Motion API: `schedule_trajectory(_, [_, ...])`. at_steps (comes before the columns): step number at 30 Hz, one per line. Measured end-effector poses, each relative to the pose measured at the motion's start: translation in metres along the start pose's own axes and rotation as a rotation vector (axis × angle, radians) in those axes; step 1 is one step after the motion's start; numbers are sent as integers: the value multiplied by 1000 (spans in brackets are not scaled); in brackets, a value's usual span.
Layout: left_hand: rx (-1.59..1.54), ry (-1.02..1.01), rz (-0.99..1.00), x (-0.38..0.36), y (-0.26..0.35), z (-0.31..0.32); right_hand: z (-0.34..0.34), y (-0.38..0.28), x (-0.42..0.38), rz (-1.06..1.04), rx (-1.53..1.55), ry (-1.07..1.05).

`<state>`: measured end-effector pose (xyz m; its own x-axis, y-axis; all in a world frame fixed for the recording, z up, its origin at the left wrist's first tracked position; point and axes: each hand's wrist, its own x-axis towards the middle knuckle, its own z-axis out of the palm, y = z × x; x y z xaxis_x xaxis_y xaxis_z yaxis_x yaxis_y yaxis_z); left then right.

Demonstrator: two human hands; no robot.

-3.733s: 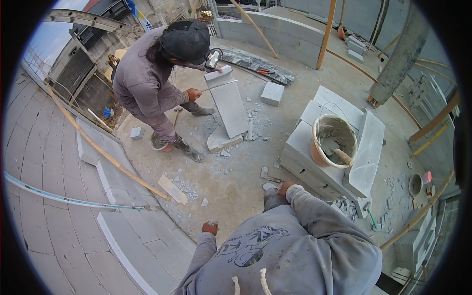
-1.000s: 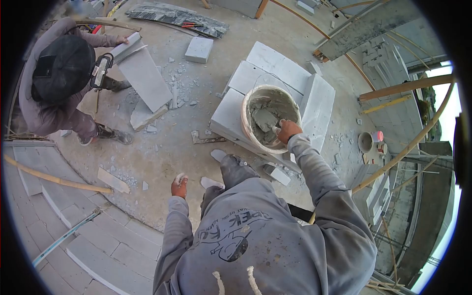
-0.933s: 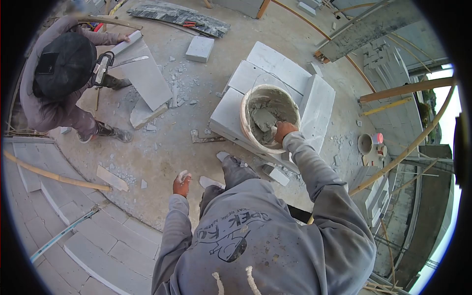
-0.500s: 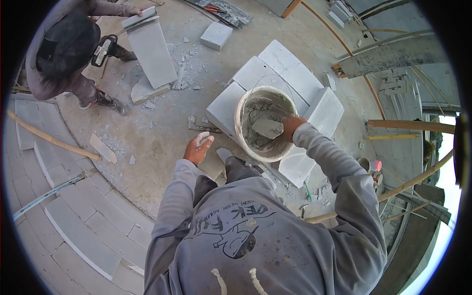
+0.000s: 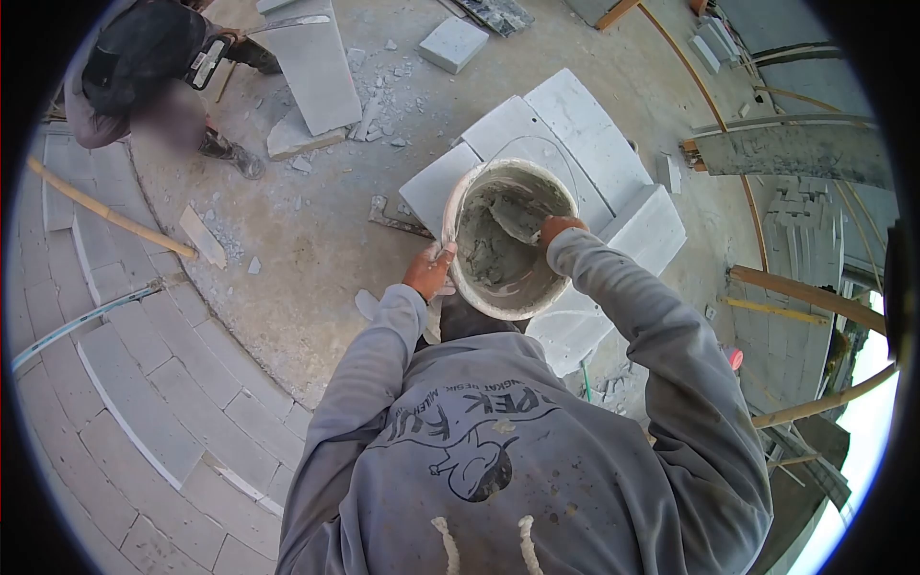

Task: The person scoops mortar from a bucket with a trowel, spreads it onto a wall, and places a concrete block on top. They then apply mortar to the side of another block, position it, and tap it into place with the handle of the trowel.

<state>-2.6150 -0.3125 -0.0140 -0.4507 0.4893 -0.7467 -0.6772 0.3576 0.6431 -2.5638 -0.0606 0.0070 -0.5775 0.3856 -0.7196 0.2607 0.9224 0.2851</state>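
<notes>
A bucket [image 5: 513, 310] with a mortar-smeared inside stands in front of me, its thin wire handle raised at the back. Grey wet mortar [image 5: 487, 251] lies in it. My right hand [image 5: 561, 230] is closed round the grip of a trowel, mostly hidden by the fingers, at the right rim. The trowel blade [image 5: 515, 220] tilts down into the bucket, coated with mortar. At the left rim, my left hand [image 5: 430, 269] grips the bucket, thumb on the edge.
Pale blocks [image 5: 575, 125] lie behind and right of the bucket. A metal angle tool [image 5: 398, 218] rests on the floor. At upper left, a person [image 5: 144, 67] bends by a leaning block [image 5: 311, 72] with a saw-like blade [image 5: 287, 22]. A block wall [image 5: 144, 383] curves along the left.
My left hand has moved from open beside the bucket onto its rim. The trowel blade has turned from flat to steeply tilted. The co-worker's hand has left the top of the leaning block.
</notes>
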Motion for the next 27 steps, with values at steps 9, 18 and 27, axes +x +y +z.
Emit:
schedule_trajectory(9, [-73, 67, -19, -7, 0, 7, 1, -13, -23, -284, -52, -289])
schedule_trajectory(18, [-102, 115, 25, -8, -7, 6, 37, -21, -34, -249, 383, -402])
schedule_trajectory(27, [-172, 70, -122, -10, 3, -1, 33, 3, -61, -301, 926, -375])
